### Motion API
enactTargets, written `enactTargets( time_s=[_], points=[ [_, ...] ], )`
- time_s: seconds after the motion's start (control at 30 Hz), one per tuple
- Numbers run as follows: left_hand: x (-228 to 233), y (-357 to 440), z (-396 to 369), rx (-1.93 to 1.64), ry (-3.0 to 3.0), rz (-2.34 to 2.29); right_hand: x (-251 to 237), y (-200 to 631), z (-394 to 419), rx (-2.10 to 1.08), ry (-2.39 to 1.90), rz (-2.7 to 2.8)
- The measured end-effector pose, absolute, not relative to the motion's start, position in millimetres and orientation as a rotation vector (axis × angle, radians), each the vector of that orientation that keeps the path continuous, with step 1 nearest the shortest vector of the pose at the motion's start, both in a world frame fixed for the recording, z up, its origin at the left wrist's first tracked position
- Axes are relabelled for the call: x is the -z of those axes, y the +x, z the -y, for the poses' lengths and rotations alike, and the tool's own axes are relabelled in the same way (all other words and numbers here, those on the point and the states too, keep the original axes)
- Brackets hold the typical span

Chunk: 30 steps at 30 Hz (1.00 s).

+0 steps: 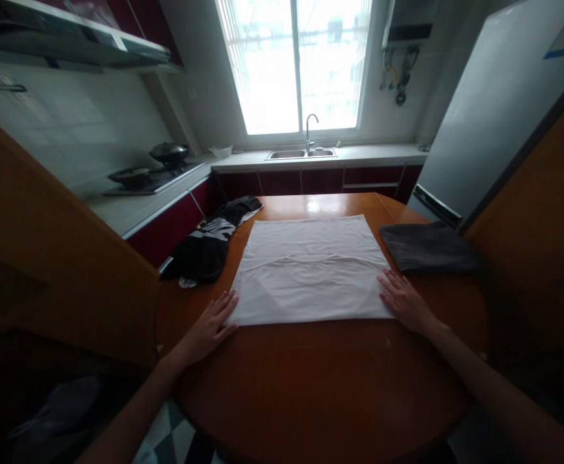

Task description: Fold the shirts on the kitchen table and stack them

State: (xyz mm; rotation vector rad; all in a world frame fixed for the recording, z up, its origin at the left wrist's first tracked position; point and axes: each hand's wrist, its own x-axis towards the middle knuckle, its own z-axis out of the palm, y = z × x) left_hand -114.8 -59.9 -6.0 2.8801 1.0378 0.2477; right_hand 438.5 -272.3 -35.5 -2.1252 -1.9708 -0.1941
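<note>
A white T-shirt lies spread and folded over on the wooden table, its neckline running across the middle. At its near left corner my left hand rests flat, fingers stretched onto the fabric edge. My right hand lies flat on the right edge of the shirt, fingers apart and pointing inward. Neither hand grips the cloth.
Left of the shirt is a crumpled black garment with a white print. A folded dark grey cloth lies to the right. Beyond the table are a sink, a stove with pans and a fridge.
</note>
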Motion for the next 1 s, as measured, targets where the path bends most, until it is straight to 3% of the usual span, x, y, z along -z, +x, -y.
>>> enactTargets(
  time_s=[0.17,0.57,1.0],
  points=[
    [-13.6,-117.7,65.1,-0.412,2.895,-0.802,23.8,440.3,291.0,0.145,-1.845,2.161],
    [-31.3,-107.7,79.1,-0.277,2.879,-0.886,-2.6,444.5,314.8,0.11,-1.626,2.323],
    [-9.8,-118.9,66.9,-0.469,2.871,-0.88,-0.7,439.5,321.5,0.387,-1.88,2.171]
  ],
)
